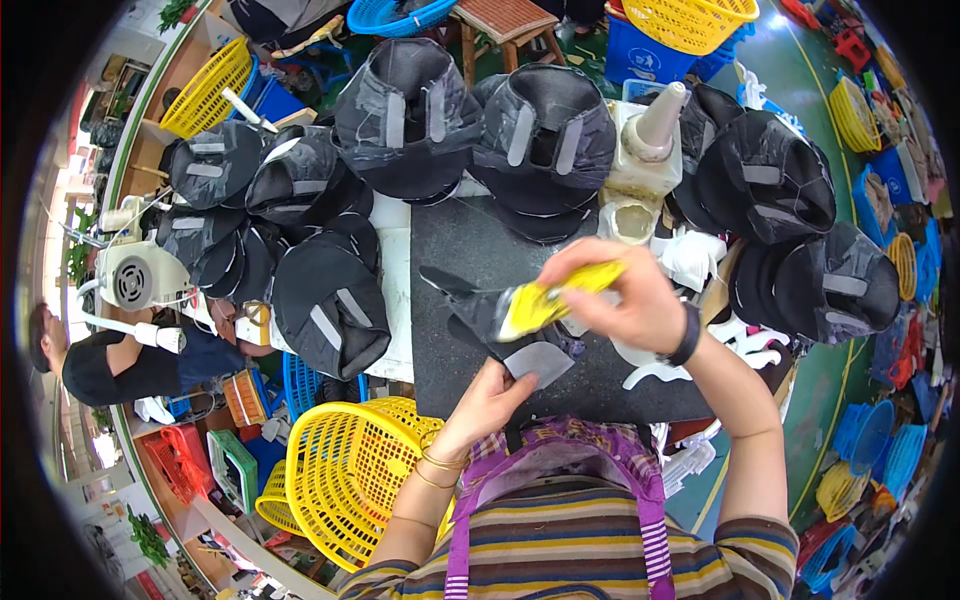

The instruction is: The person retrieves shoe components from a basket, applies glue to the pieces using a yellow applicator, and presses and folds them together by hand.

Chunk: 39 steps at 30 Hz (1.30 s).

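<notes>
On the dark work surface (pixel 600 380), the left hand (pixel 490 400) pins a grey fabric piece (pixel 535 360) flat, seemingly to steady it, while the right hand (pixel 625 295) grips a yellow-handled brush (pixel 545 300) angled onto it.

The floor (pixel 820 400) is green. Yellow baskets (pixel 345 480) and blue baskets (pixel 395 14) stand all around. A wooden stool (pixel 508 22) sits far back. Shelves (pixel 150 140) line the left side.

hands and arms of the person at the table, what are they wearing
Both forearms are bare. The left hand has thin gold bangles at its wrist; the right hand has a black wristband. Striped short sleeves end near the elbows.
</notes>
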### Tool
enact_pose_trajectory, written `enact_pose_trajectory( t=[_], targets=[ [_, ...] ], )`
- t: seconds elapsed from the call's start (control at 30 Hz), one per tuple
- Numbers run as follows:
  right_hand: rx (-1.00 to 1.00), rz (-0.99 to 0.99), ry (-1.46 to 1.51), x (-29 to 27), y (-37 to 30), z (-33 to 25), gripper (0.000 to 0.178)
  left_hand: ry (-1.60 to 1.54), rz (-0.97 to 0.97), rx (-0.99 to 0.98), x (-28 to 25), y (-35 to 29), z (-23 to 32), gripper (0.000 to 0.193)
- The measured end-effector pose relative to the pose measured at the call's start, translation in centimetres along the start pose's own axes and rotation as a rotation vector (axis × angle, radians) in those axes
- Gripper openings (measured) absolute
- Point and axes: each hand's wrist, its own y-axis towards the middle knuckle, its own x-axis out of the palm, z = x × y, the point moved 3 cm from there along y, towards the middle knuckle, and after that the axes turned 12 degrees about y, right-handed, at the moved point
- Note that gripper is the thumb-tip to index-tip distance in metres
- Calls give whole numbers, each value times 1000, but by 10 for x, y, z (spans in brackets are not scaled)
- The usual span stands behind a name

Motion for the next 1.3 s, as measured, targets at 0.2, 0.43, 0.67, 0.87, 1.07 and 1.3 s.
enact_pose_trajectory(
  t=[0.2,0.43,0.67,0.87,1.07,1.3],
  targets=[
    [-10,15,-189,-3,-23,-32,17,-636,78,18,-23,0,20,37],
    [23,90,-220,2,-37,-33,15,-544,-67,172,1,3,12,62],
    [381,593,-397,-90,-54,64,22,-567,183,85,-39,7,5,31],
    [234,334,-905,-115,-45,127,37,-630,156,205,-26,11,-4,46],
    [453,744,417,-83,-37,65,31,-484,-38,168,-7,6,2,66],
    [172,302,207,-32,2,-28,15,-371,-153,150,-8,-4,28,78]
  ],
)
